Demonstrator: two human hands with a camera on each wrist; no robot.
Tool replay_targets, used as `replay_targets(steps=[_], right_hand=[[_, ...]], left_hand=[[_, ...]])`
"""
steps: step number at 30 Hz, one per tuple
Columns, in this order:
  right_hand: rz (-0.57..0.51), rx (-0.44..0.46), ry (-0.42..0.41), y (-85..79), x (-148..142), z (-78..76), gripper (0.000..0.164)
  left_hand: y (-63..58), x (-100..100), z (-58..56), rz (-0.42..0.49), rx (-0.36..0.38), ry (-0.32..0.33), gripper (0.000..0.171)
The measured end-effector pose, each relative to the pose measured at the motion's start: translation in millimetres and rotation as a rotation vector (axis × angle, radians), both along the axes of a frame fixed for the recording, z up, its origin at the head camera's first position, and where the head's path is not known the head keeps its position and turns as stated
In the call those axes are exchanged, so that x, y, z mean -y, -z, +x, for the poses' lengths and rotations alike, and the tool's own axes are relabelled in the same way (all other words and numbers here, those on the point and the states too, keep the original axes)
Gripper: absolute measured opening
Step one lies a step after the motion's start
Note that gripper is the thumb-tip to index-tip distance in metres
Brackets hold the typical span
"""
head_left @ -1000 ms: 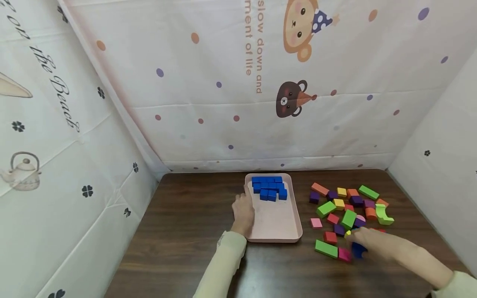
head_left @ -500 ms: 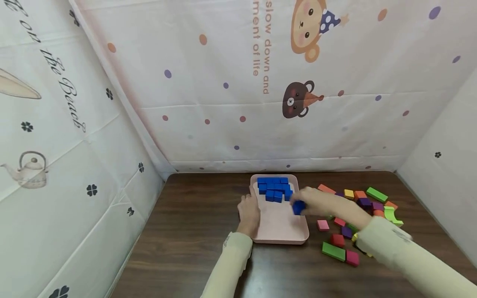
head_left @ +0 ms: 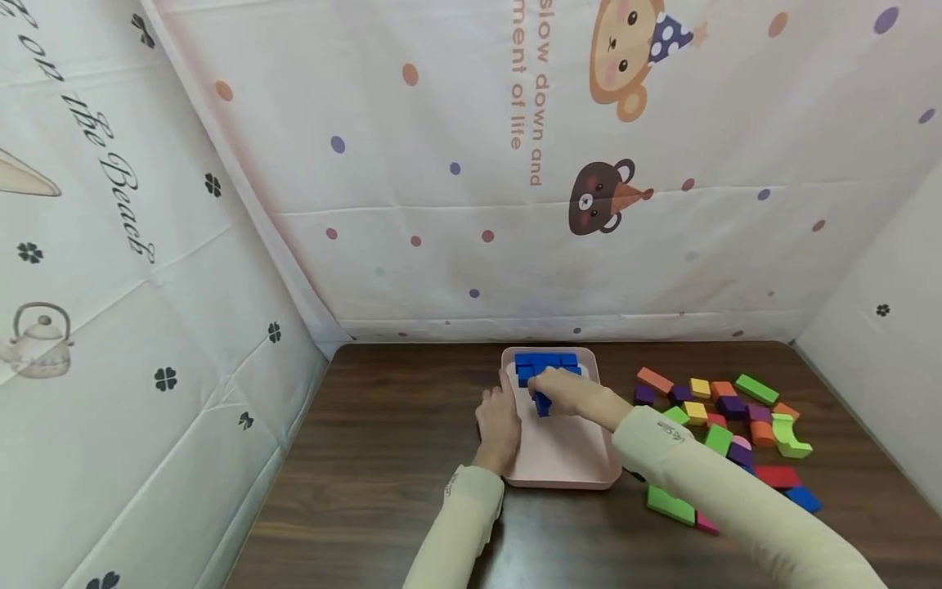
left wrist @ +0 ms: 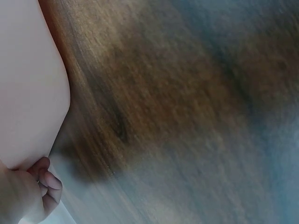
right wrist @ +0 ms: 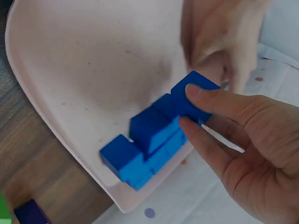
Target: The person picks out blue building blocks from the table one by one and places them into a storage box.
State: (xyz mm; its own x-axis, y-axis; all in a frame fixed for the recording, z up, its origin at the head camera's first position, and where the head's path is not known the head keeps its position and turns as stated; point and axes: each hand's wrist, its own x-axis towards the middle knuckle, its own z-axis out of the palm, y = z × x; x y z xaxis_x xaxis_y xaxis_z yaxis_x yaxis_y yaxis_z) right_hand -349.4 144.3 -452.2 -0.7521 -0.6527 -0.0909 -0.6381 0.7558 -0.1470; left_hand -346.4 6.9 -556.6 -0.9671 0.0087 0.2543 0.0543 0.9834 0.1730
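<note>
A pale pink tray [head_left: 562, 462] lies on the dark wooden table, with several blue blocks [right wrist: 150, 131] packed in rows at its far end. My left hand [head_left: 499, 423] holds the tray's left rim, index finger along the edge and the other fingers curled, as the left wrist view shows at the tray's side [left wrist: 32, 93]. Over the tray, my right hand [head_left: 570, 391] pinches a blue block [right wrist: 180, 96] between thumb and fingers, right at the end of the blue row. Part of the row is hidden behind the right hand in the head view.
Right of the tray lie scattered blocks in several colours, among them a green block [head_left: 670, 505], a red block [head_left: 777, 476], a lime curved block [head_left: 787, 439] and a blue block [head_left: 804, 499]. My right forearm crosses over part of them. A printed cloth [head_left: 441, 270] hangs behind the table [head_left: 368, 433].
My right hand has moved from the loose blocks leftward to the tray, bringing a blue block to the blue rows. My left hand stays at the tray's left rim.
</note>
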Motion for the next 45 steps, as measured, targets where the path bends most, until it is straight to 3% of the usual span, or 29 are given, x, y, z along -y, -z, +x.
replay_targets(steps=[8, 12, 17, 24, 29, 33, 35, 40, 43, 45], right_hand=[[0.044, 0.105, 0.153, 17.5, -5, -4.7, 0.036], [0.069, 0.097, 0.168, 21.2, -10, -3.7, 0.035], [0.084, 0.033, 0.165, 23.6, -16, 2.3, 0.032], [0.114, -0.141, 0.17, 27.5, -21, 4.7, 0.035], [0.089, -0.195, 0.193, 20.1, -21, 8.6, 0.028], [0.051, -0.229, 0.13, 0.7, -24, 29.8, 0.027], [0.042, -0.193, 0.112, -12.3, -27, 45.1, 0.028], [-0.087, 0.112, 0.177, -37.7, -44, 90.7, 0.024], [-0.176, 0.244, 0.215, -35.9, -64, 120.0, 0.022], [-0.17, 0.301, 0.274, -30.8, -76, 137.6, 0.023]], left_hand=[[1.5, -8, 4.9, 0.002, -0.005, 0.019, 0.077], [1.8, -14, 7.2, 0.002, 0.007, 0.03, 0.079], [3.3, -22, 8.9, -0.007, 0.028, 0.039, 0.079], [2.9, -22, 8.1, 0.009, 0.019, 0.059, 0.075], [2.2, -17, 4.1, 0.011, 0.004, 0.057, 0.073], [4.3, -17, 2.6, 0.042, 0.025, 0.082, 0.072], [5.8, -18, 2.8, 0.049, 0.025, 0.08, 0.071], [9.4, -21, 5.6, 0.088, 0.022, 0.063, 0.074], [10.9, -22, 7.4, 0.118, 0.035, 0.063, 0.075], [11.6, -22, 7.8, 0.12, 0.039, 0.062, 0.075]])
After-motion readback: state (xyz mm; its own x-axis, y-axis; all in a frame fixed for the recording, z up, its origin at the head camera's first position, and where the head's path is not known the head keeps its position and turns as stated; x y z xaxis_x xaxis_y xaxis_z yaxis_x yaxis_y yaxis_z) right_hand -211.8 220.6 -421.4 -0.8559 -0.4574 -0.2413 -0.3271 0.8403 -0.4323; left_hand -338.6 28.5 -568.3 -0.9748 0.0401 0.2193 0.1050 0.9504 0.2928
